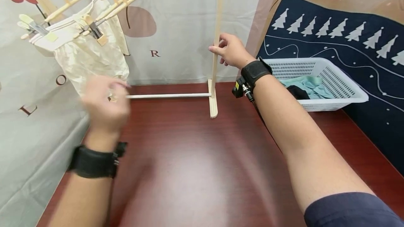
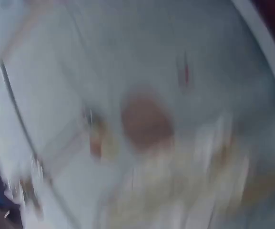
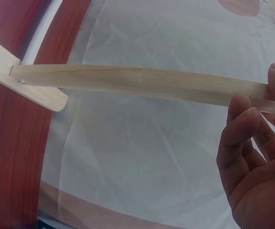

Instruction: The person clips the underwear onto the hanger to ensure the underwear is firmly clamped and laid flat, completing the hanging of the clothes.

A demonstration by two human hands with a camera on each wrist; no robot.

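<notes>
Beside the basket [image 1: 347, 90], right hand [image 1: 231, 50] steadies the upright post [image 1: 217, 27].

Dark red-brown wooden table [image 1: 189, 164], glossy, with a pale sheen across the middle. Standing on it, toward the far edge, a light wooden rack foot [image 1: 213, 99], lying flat and carrying an upright post [image 1: 217, 27]. Joined to that foot, a white crossbar [image 1: 167, 95] running left, just above the tabletop. At the right far corner, a white plastic basket [image 1: 347, 90] resting on the table, with teal and dark cloth [image 1: 307, 87] inside. Along the left edge, grey printed sheet [image 1: 28, 129] touching the tabletop.
</notes>
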